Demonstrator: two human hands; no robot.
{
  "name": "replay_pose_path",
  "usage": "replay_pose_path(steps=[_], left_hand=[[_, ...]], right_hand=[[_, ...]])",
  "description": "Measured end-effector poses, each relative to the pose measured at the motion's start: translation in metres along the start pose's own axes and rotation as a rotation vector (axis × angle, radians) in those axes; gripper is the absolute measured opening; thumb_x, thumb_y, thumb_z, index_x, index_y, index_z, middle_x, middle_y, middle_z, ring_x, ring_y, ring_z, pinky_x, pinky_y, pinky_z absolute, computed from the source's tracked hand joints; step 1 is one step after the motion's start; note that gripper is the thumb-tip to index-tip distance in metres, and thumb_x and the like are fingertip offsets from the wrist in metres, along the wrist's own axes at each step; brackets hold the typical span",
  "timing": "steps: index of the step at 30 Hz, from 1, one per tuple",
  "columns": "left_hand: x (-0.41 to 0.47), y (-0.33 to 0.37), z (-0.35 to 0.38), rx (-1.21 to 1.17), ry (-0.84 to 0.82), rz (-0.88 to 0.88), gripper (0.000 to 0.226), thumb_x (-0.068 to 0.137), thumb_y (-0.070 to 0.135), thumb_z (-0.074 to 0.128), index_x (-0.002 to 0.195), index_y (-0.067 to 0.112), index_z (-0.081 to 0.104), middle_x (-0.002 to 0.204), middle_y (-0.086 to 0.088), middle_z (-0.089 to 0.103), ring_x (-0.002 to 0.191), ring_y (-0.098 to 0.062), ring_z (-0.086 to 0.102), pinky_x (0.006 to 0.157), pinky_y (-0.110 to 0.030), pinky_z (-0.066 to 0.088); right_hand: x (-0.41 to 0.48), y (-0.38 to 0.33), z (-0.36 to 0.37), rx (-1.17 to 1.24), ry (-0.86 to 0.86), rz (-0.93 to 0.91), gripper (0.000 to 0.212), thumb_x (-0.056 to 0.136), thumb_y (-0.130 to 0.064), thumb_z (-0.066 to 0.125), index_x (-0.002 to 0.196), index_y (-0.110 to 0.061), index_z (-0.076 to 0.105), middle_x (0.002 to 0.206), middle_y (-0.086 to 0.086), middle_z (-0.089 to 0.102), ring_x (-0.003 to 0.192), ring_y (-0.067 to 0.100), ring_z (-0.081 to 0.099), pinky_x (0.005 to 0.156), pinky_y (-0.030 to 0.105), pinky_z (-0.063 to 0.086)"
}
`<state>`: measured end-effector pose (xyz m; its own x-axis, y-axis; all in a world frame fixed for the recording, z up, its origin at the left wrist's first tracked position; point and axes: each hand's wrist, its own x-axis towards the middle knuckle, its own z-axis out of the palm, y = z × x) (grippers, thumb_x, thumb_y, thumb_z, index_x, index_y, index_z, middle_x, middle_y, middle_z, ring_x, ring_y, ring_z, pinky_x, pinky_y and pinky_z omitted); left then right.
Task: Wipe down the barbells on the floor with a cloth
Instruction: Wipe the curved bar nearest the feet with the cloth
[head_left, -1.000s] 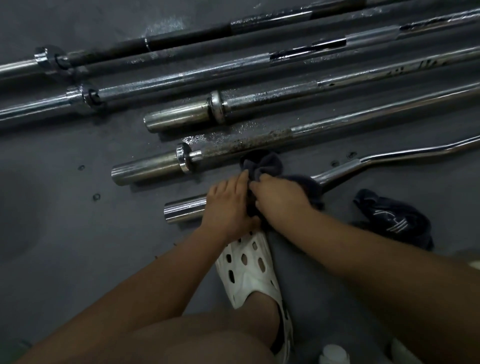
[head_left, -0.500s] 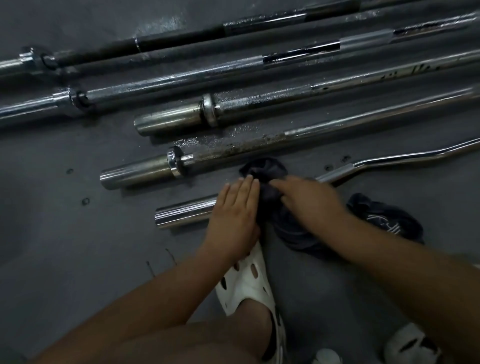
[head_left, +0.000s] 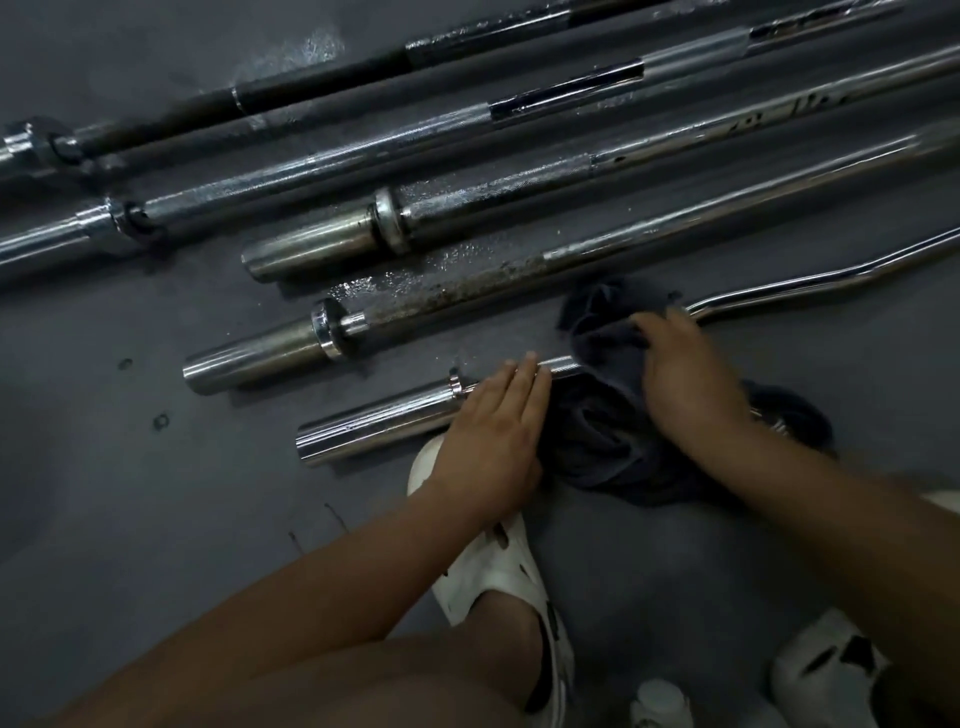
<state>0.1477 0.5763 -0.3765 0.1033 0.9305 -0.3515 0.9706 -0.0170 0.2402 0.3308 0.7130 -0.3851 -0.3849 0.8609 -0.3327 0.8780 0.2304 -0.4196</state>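
Note:
Several chrome barbells lie side by side on the dark floor. The nearest one is a curl bar (head_left: 779, 293) with a bent shaft and a shiny sleeve (head_left: 374, 423). My left hand (head_left: 493, 441) rests flat on that sleeve by its collar, fingers straight. A dark cloth (head_left: 602, 431) is draped over the bar just right of it. My right hand (head_left: 685, 379) presses on the cloth over the shaft, a little blurred. The bar behind, the rusty barbell (head_left: 457, 291), shows brown spots on its shaft.
Three more barbells lie further back, among them a thick one (head_left: 467, 200). A second dark cloth (head_left: 795, 410) lies under my right wrist. My white clogs (head_left: 498, 566) stand just in front of the curl bar. A small white bottle cap (head_left: 662, 701) shows at the bottom edge.
My right hand has slid the cloth to the right along the curl bar, baring the collar and more of the shaft. My left hand has stayed on the sleeve.

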Motion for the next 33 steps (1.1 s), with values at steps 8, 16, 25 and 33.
replay_pose_path(steps=[8,16,25,33], left_hand=[[0.004,-0.006,0.000,0.035,-0.074,0.006,0.090,0.071,0.024,0.056,0.152,0.000,0.028,0.159,-0.022,0.025,0.144,-0.036,0.031,0.117,-0.046,0.030],[0.007,0.000,0.004,0.055,-0.057,-0.013,0.089,0.074,0.028,0.058,0.152,-0.002,0.026,0.159,-0.023,0.025,0.144,-0.037,0.031,0.117,-0.048,0.029],[0.010,0.012,0.006,0.109,-0.035,-0.080,0.081,0.081,0.030,0.058,0.150,-0.003,0.031,0.155,-0.025,0.031,0.141,-0.040,0.035,0.115,-0.053,0.031],[0.009,0.012,0.008,0.149,-0.064,-0.075,0.073,0.083,0.030,0.056,0.146,-0.001,0.038,0.150,-0.025,0.039,0.139,-0.040,0.035,0.115,-0.053,0.030]], right_hand=[[0.027,0.036,-0.029,-0.035,-0.030,0.201,0.061,0.083,0.000,0.051,0.139,-0.024,0.056,0.149,0.014,0.046,0.128,0.037,0.052,0.106,0.043,0.042],[-0.006,-0.016,-0.001,-0.120,-0.231,-0.133,0.059,0.090,-0.026,0.051,0.146,-0.037,0.035,0.160,-0.004,0.023,0.122,0.034,0.056,0.096,0.045,0.050],[-0.023,-0.027,-0.001,-0.216,-0.323,-0.231,0.073,0.090,-0.021,0.051,0.151,-0.046,0.020,0.165,-0.005,0.010,0.119,0.035,0.058,0.088,0.041,0.050],[-0.025,-0.028,-0.003,-0.151,-0.334,-0.160,0.070,0.086,-0.023,0.054,0.149,-0.038,0.026,0.162,-0.004,0.014,0.116,0.037,0.059,0.089,0.046,0.052]])
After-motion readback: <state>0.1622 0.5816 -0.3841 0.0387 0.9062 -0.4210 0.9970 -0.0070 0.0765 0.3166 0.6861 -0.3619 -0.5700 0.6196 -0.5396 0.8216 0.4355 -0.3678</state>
